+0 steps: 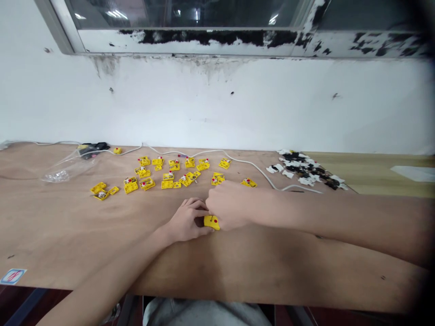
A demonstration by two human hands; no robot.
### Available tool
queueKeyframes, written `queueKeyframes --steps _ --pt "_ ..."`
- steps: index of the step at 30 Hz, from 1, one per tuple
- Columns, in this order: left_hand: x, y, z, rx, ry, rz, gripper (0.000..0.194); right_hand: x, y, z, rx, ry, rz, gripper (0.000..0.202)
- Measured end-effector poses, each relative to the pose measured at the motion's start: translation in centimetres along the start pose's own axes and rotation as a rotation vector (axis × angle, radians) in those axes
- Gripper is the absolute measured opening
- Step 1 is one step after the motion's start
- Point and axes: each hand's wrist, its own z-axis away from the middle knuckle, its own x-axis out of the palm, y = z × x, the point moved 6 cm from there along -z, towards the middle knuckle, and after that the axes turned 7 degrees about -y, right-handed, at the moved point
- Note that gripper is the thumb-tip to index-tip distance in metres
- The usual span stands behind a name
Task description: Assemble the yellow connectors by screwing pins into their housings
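Near the middle of the table, a small yellow plastic case (pixel 211 222) with a red button shows between my two hands. My left hand (pixel 188 221) comes from the left and grips the case, its thumb along the near edge and its fingers at the far side. From the right, my right hand (pixel 227 204) is closed over the right end of the case, knuckles up. Its fingertips are hidden, as is part of the case. Beyond my hands lie several opened yellow cases (pixel 147 183) with small red and white parts inside.
A pile of black and white pieces (pixel 302 167) lies at the back right. A white cable (pixel 253 165) runs along the back of the wooden table (pixel 84 240). At the back left are a clear plastic bag (pixel 64 170) and a black object (pixel 100 146). A wall stands behind.
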Motion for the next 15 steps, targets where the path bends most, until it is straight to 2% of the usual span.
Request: queueKeyframes --steps 2,5,7,9,15 --pt "0.1 0.0 0.0 -0.001 -0.006 -0.003 0.041 0.0 0.0 0.0 -0.009 0.057 0.117 0.008" --pt "0.0 -0.2 0.0 -0.012 0.001 -0.011 0.040 0.4 -0.6 0.3 -0.101 0.163 0.262 0.017" --pt "0.0 -0.2 0.0 -0.011 0.001 -0.012 0.037 0.9 -1.0 0.5 -0.168 0.165 0.275 0.016" --pt "-0.1 -0.1 -0.1 -0.003 -0.004 -0.007 0.036 1.2 -1.0 0.3 -0.175 0.112 0.224 0.010" --pt "-0.4 0.4 -0.1 0.010 -0.026 0.003 0.039 0.5 1.1 -0.6 0.065 -0.139 -0.111 0.019"
